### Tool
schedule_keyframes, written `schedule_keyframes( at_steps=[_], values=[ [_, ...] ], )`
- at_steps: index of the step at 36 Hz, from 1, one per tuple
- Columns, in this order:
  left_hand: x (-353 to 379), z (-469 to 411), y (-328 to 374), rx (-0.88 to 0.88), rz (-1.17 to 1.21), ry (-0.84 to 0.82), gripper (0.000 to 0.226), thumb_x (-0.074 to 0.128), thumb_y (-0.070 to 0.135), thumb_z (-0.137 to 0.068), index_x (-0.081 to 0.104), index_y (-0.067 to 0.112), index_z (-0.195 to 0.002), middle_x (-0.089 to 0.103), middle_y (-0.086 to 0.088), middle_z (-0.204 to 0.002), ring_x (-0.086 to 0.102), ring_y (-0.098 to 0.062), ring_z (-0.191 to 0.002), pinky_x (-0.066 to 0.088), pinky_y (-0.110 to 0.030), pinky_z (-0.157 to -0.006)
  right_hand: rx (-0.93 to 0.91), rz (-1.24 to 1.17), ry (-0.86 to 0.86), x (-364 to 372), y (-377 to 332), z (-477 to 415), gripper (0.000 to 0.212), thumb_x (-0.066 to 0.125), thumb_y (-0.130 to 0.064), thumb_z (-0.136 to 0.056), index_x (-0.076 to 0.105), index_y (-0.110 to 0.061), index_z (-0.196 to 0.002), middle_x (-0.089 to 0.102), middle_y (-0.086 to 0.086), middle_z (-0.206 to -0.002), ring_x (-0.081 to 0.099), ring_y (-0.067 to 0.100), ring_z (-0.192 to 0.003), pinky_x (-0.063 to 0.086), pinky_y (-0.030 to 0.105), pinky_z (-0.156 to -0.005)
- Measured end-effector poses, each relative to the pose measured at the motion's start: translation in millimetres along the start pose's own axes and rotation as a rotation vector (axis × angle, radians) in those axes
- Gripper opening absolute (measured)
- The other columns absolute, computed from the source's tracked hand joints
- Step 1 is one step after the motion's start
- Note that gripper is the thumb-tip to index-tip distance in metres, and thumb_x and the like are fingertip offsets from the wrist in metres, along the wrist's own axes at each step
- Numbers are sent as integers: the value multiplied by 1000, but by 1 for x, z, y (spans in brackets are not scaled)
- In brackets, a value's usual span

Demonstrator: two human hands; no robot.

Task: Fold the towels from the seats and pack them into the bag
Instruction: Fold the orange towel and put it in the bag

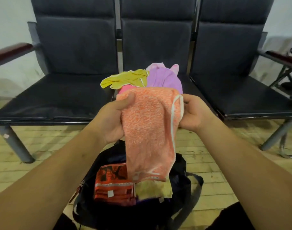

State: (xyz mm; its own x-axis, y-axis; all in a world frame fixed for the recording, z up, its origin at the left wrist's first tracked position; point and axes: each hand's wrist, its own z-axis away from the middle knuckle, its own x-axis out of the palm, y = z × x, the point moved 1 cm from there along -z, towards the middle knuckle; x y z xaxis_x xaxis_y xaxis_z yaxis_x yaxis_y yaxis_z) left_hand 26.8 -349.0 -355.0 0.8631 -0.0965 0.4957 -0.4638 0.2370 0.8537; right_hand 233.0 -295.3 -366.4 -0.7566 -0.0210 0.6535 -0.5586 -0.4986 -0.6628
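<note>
An orange towel (148, 130) with a white trim hangs in front of me, doubled over lengthwise. My left hand (111, 120) grips its upper left edge, thumb on top. At the towel's right edge my right hand (194, 113) pinches the trimmed fold. Below, a black bag (180, 185) lies open on the floor, holding a folded red patterned towel (113, 188) and a folded yellowish towel (153, 189). On the middle seat behind lie a crumpled yellow towel (125, 78), a purple towel (165, 78) and a pink one (125, 88), partly hidden by the orange towel.
Three dark padded seats (59, 97) joined in a row stand on metal legs against a white wall, with wooden armrests (11, 50) at both ends. The floor (34, 156) is pale wooden planks. A metal chair frame (287, 146) stands at the far right.
</note>
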Motion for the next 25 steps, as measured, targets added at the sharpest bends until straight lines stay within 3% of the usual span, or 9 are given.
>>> schedule_keyframes(
  at_steps=[1,4,6,9,14,17,20,22,25],
  values=[
    [0,-2,2,0,-1,10,24,57,21,-94,68,5,-107,77,-8,-88,75,-21,-81,60,-34,-69,2,-10,-34,0,0,1,29,46,-25,-99,64,-4,-108,72,13,-103,72,29,-89,58,41,-88],
    [-2,-7,4,0,-95,67,20,54,19,-99,68,6,-107,77,-8,-95,75,-20,-86,60,-36,-73,46,151,-185,6,-2,4,61,50,-53,-98,58,-7,-137,62,15,-136,61,33,-123,41,49,-110],
    [-4,-9,3,-5,-164,90,22,55,20,-99,66,6,-112,76,-9,-103,74,-22,-92,59,-37,-79,33,415,-224,11,2,5,57,54,-46,-97,55,-7,-139,62,13,-137,60,31,-125,49,47,-103],
    [-4,-9,4,-21,-201,101,26,57,21,-98,63,4,-117,75,-10,-107,74,-22,-94,60,-38,-78,-59,742,-106,10,16,4,30,66,-11,-92,64,-1,-120,73,13,-118,70,28,-108,60,38,-88],
    [0,-8,12,-2,-173,110,24,55,21,-100,65,4,-113,77,-4,-87,75,-16,-74,59,-28,-59,-136,482,-42,5,10,7,38,62,2,-88,59,4,-126,72,16,-118,72,28,-101,60,41,-87],
    [-1,-7,17,-10,-93,106,23,53,22,-101,66,6,-110,76,-3,-81,73,-16,-70,58,-28,-61,-124,273,-109,7,4,14,51,61,-7,-83,55,1,-134,73,13,-111,71,26,-95,59,41,-84],
    [2,-4,17,6,-2,84,21,51,19,-101,66,5,-105,74,-3,-74,70,-14,-62,56,-24,-56,-88,172,-130,5,10,16,47,56,-16,-91,55,-4,-136,74,9,-100,73,23,-86,61,39,-76],
    [1,-4,17,18,55,88,19,51,17,-101,66,5,-104,72,-3,-75,68,-13,-62,57,-25,-60,-41,184,-130,4,18,17,43,52,-26,-100,55,-8,-140,73,6,-102,72,22,-89,60,38,-76],
    [-4,-5,18,20,94,111,24,49,20,-102,67,5,-109,74,-5,-85,69,-15,-68,58,-28,-65,32,397,-202,7,29,20,44,57,-29,-94,59,-8,-132,71,8,-113,69,24,-103,58,42,-91]
  ],
)
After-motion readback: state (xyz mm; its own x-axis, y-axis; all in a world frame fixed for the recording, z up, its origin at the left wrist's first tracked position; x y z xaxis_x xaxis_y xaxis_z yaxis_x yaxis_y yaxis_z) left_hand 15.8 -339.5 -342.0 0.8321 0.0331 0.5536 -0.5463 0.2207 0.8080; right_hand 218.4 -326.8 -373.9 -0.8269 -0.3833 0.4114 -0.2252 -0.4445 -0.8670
